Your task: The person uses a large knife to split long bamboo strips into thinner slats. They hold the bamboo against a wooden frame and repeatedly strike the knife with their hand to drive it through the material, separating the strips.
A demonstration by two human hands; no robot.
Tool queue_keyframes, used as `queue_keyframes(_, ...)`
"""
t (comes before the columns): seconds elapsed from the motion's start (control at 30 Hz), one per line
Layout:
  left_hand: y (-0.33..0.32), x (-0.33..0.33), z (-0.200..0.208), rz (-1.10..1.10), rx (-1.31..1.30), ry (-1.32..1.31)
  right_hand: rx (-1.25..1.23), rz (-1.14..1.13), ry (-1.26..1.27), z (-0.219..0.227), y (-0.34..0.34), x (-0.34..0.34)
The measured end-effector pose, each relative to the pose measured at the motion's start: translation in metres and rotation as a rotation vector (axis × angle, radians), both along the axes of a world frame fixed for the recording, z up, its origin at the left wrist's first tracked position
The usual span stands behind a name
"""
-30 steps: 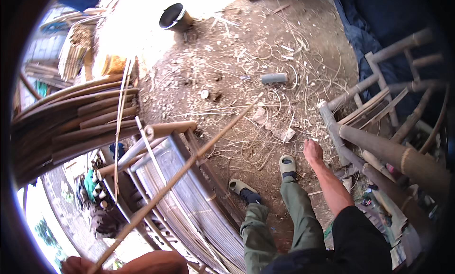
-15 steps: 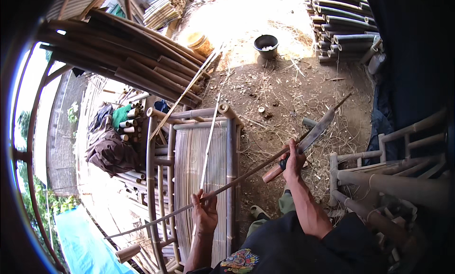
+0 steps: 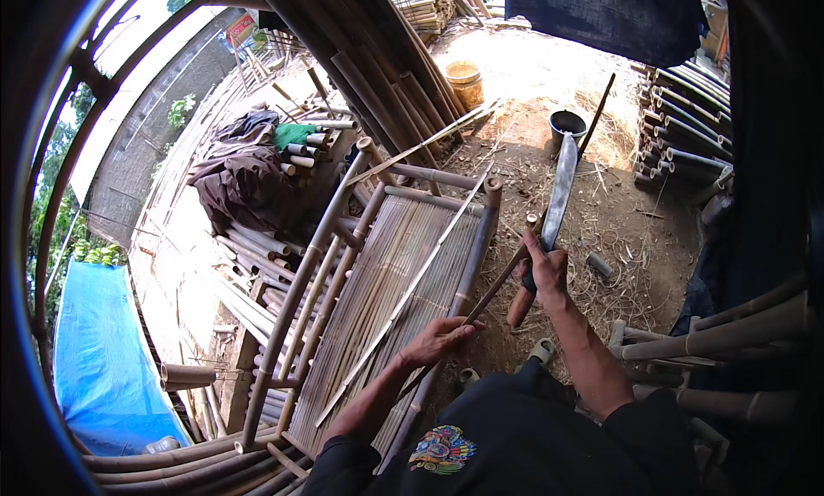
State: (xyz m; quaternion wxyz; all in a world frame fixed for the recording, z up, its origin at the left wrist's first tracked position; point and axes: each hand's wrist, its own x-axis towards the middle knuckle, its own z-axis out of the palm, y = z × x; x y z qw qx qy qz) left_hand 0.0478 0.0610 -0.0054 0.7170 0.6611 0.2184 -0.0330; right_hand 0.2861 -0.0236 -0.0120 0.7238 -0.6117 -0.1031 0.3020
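Observation:
My right hand (image 3: 548,271) is closed round the wooden handle of a machete (image 3: 561,187), its broad steel blade pointing up and away. A long, thin dark bamboo strip (image 3: 496,292) runs slantwise past the right hand and beyond the blade. The right fingers also meet the strip; how firmly is hidden. Lower down, my left hand (image 3: 439,341) pinches the same strip, its lower end passing under my left forearm. Beside the left hand stands a bamboo bench (image 3: 396,234) with a slatted top. Across the slats lies a pale split strip (image 3: 399,303).
A black bucket (image 3: 566,125) and a yellowish bucket (image 3: 464,84) stand farther off on shaving-strewn ground. Stacked bamboo poles (image 3: 687,123) are at the far right, bamboo frames (image 3: 704,346) at the near right. Brown cloth (image 3: 245,187) covers poles at left, near a blue tarp (image 3: 103,350).
The view has turned left. The machete and dark strip have swung to point more steeply away from me. My hands are closer together, the left one having moved along toward the right.

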Motion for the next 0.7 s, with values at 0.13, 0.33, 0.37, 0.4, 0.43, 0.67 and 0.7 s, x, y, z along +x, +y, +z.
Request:
queue_keyframes(0.13,-0.006,-0.031,0.013,0.179,-0.326,-0.058,-0.451,0.149,-0.864,0.026,-0.014,-0.006)
queue_keyframes(0.33,-0.013,-0.037,0.020,0.474,-0.021,-0.074,-0.487,0.331,-1.393,0.029,-0.009,-0.043)
queue_keyframes(0.37,-0.013,-0.038,0.012,0.495,0.074,-0.077,-0.464,0.353,-1.430,0.027,-0.009,-0.055)
queue_keyframes(0.4,-0.014,-0.039,0.007,0.516,0.169,-0.079,-0.440,0.375,-1.467,0.025,-0.009,-0.068)
queue_keyframes(0.43,-0.015,-0.037,0.008,0.563,0.235,-0.062,-0.382,0.435,-1.475,0.025,-0.011,-0.082)
queue_keyframes(0.67,-0.023,-0.034,0.027,0.624,0.390,0.045,-0.527,0.601,-1.200,0.024,-0.006,-0.090)
queue_keyframes(0.7,-0.027,-0.036,0.024,0.621,0.351,0.043,-0.463,0.641,-1.219,0.025,-0.013,-0.095)
